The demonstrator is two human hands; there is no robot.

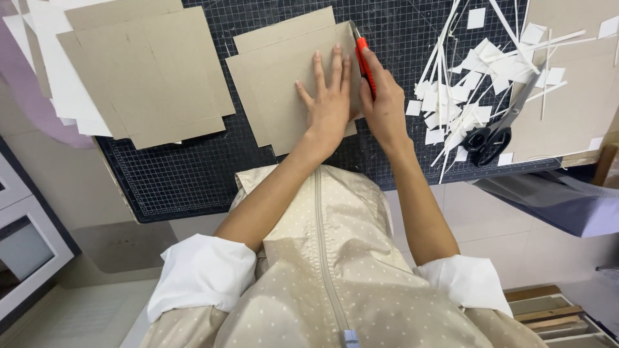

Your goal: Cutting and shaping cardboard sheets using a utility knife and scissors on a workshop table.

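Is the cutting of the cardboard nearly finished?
Some looks done: a stack of cut cardboard sheets lies left, white scraps lie right. In hand: the left hand presses a cardboard piece flat while the right hand holds an orange knife along its edge. How much remains, I cannot tell.

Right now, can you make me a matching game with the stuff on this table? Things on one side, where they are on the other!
Things:
1. knife
2. scissors
3. paper scraps
4. left hand

Places:
A. pressed flat on the cardboard
B. lying on the right of the cutting mat, black handles nearest the person
C. gripped in the right hand
D. scattered in a white heap around the scissors

Pairs: 1-C, 2-B, 3-D, 4-A
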